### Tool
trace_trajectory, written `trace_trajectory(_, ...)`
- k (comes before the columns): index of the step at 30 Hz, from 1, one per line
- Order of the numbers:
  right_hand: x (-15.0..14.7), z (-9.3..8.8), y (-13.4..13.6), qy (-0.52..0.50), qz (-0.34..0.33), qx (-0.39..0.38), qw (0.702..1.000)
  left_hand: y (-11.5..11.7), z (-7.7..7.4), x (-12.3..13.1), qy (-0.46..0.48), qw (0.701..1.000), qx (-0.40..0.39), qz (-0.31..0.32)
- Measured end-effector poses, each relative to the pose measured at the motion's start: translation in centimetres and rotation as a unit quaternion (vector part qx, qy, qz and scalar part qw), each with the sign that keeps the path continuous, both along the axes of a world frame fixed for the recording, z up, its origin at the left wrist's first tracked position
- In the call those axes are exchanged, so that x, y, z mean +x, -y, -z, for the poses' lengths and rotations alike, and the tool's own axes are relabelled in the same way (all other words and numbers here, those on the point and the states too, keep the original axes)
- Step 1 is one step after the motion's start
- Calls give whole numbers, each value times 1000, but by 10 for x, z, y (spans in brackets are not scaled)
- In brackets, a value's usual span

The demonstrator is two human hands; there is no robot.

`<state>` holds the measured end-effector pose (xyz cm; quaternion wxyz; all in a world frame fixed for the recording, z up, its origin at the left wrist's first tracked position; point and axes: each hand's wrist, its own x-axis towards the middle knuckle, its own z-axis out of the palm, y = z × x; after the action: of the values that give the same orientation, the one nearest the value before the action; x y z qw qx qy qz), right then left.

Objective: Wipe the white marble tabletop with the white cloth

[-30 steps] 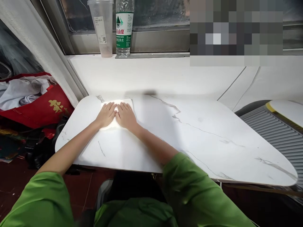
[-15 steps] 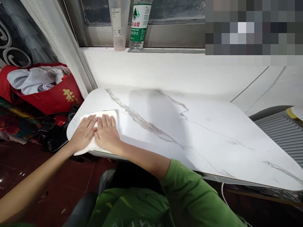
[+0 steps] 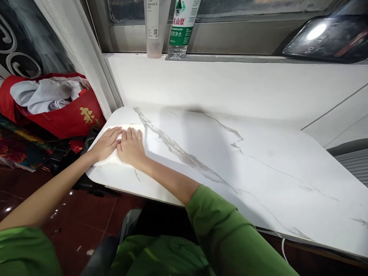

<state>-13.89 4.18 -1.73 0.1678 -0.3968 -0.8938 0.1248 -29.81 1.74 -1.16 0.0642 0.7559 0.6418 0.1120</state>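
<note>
A folded white cloth (image 3: 115,158) lies flat on the left end of the white marble-patterned table (image 3: 207,153). My left hand (image 3: 107,142) presses flat on the cloth's left part, fingers stretched out. Right beside it, my right hand (image 3: 131,147) lies on the cloth too, with its fingers extended and slightly apart. The hands touch or nearly touch where the thumbs meet. Parts of the cloth are hidden beneath both palms.
On the window ledge stand a labelled water bottle (image 3: 182,32) and a translucent cup (image 3: 156,30); a dark glossy device (image 3: 327,40) is at upper right. A red bag (image 3: 63,120) with pale clothes sits left of the table.
Both hands and the cloth have moved away from the table's front edge, toward the wall. The cloth's corner no longer hangs over that edge. The view has shifted slightly.
</note>
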Motion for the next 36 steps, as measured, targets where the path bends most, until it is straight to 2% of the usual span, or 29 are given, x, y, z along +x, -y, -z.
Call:
trace_trajectory(6,-10,2,-72,12,43,5,999,-83,1,-5,17,1000,-2,7)
trace_trajectory(10,-16,11,-122,-14,56,24,998,-135,3,-7,33,999,2,14)
trace_trajectory(14,-21,20,-163,-40,63,37,997,-171,4,-7,47,999,2,18)
trace_trajectory(17,-21,20,-178,-17,68,29,997,-187,4,-7,58,998,1,16)
trace_trajectory(21,-21,15,-180,2,78,17,997,-194,6,-8,67,998,7,10)
trace_trajectory(25,-18,15,-173,-13,81,25,996,-188,7,-3,40,999,5,2)
trace_trajectory(31,0,13,-150,-14,71,40,997,-160,9,13,4,1000,28,-5)
trace_trajectory(36,24,11,-119,-2,65,31,997,-126,11,35,-16,999,34,4)
